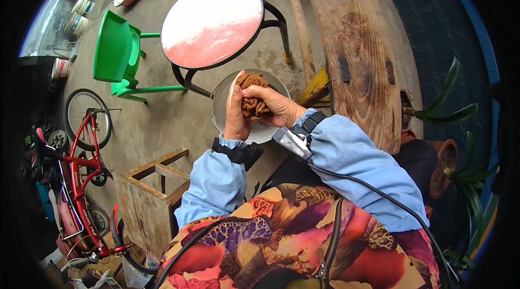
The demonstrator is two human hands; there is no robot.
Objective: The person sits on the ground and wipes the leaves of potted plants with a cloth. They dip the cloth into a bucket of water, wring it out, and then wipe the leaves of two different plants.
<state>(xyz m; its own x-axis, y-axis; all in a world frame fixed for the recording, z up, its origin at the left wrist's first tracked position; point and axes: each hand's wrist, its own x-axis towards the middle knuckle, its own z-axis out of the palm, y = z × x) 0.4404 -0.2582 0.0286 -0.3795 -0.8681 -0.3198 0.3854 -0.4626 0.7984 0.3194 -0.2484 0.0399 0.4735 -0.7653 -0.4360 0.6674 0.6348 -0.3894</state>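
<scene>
A bunched brown cloth (255, 104) is squeezed between my two hands. My left hand (236, 112) presses on its left side, palm inward and fingers pointing away from me. From the right, my right hand (277, 104) wraps around it, thumb over the top. The cloth's underside and some of my fingers are hidden. Below both hands stands a round basin (221, 98) on the concrete floor, its bottom mostly covered by my hands and the cloth. A little water seems to lie in it.
A round stool (211, 25) with a shiny top stands just beyond the basin. To the right runs a long wooden bench (357, 45), with potted plants (443, 167) beside it. Leftward are a green plastic chair (115, 51), a small wooden stool (146, 207) and a red bicycle (83, 175).
</scene>
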